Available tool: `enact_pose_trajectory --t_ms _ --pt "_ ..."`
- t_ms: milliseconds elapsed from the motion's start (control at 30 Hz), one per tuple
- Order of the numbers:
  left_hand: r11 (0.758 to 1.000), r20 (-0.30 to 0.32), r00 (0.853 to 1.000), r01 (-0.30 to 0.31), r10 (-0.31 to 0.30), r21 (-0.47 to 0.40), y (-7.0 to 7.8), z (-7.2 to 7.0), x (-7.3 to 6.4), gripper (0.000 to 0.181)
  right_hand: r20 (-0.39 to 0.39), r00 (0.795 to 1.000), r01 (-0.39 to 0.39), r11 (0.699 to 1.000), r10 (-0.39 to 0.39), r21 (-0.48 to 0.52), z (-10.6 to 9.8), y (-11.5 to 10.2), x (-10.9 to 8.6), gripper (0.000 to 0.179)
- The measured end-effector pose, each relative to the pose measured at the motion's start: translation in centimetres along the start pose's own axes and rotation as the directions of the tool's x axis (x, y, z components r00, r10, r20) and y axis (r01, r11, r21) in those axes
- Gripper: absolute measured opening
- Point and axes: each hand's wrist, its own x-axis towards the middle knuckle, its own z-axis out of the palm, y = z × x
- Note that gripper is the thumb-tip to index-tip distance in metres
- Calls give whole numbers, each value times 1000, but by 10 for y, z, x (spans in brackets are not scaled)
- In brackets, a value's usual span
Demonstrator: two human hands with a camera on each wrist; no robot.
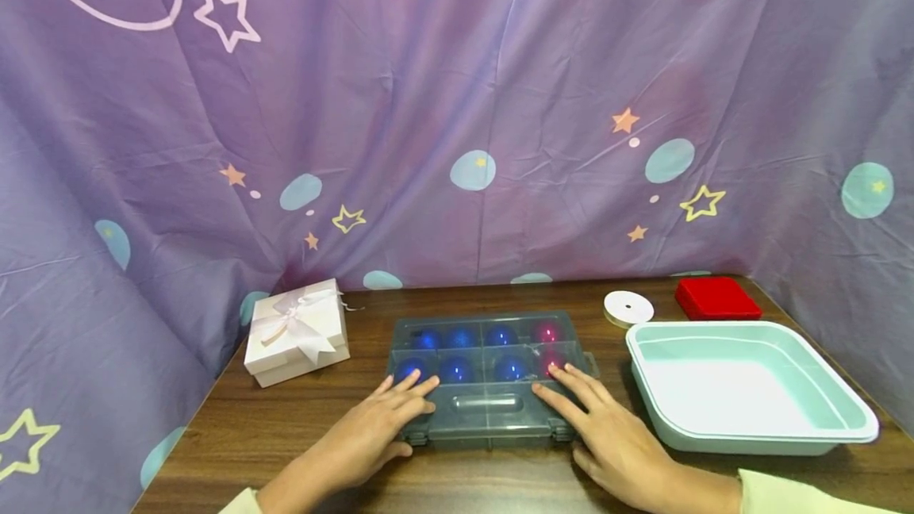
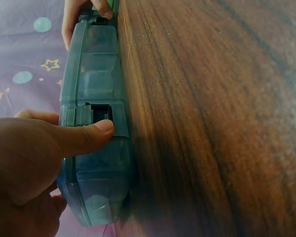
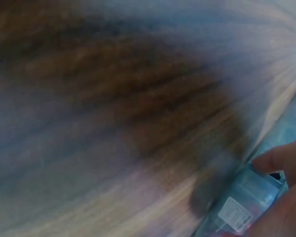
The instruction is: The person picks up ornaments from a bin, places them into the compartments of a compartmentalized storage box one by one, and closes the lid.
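Observation:
A translucent grey-green plastic divided case (image 1: 464, 421) lies flat on the table with its lid down. Through the lid show several shiny blue balls (image 1: 457, 370) and two pinkish-red balls (image 1: 549, 331) in its compartments. My left hand (image 1: 378, 427) rests on the lid's left front corner, fingers spread. In the left wrist view its thumb presses on the front latch (image 2: 99, 113). My right hand (image 1: 614, 435) touches the right front part of the lid with straight fingers. In the right wrist view its thumb is at the other latch (image 3: 275, 175), near a white label (image 3: 235, 214).
A white gift box (image 1: 296, 335) with a ribbon bow stands at the left. On the right are a mint-green basin (image 1: 750, 444), a white ribbon spool (image 1: 628, 306) and a red velvety box (image 1: 717, 298). A purple patterned cloth (image 1: 400, 125) hangs behind the wooden table (image 1: 250, 435).

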Motion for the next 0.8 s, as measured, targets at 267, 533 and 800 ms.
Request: enact_pose_trajectory --t_ms 267,533,800 --pt "1000 1 1000 4 -4 0 0 -1 0 57 22 999 29 997 -27 -70 1 2 -2 100" --pt "1000 8 1000 8 -8 -11 0 0 0 58 120 989 128 932 -92 -340 0 -7 7 97" --pt "1000 3 1000 5 -5 -13 -1 1 0 57 202 966 245 814 -160 -527 -4 -22 15 92"
